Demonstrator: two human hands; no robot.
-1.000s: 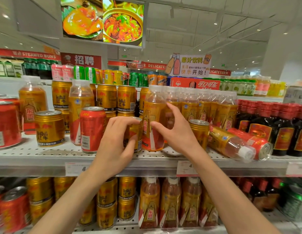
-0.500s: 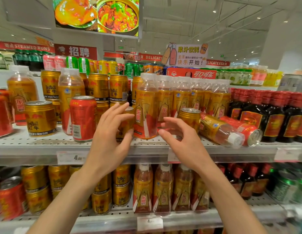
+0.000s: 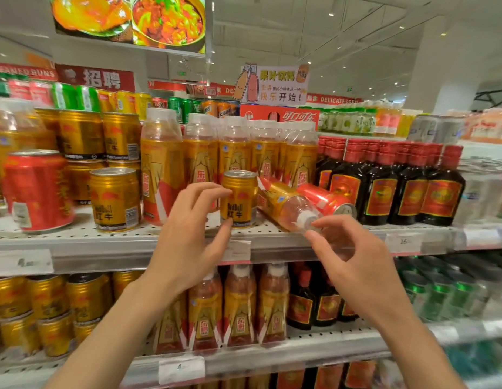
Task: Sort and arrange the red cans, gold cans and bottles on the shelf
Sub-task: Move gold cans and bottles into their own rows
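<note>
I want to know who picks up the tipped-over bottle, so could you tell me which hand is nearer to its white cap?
The right hand: its fingers sit right at the white cap of the tipped-over bottle. The left hand is further left, at the upright gold can.

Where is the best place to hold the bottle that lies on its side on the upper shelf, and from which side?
Probably grip the fallen bottle round its clear neck just behind the white cap, coming from the front: the cap end points outward over the shelf edge, nearest the right hand.
</note>
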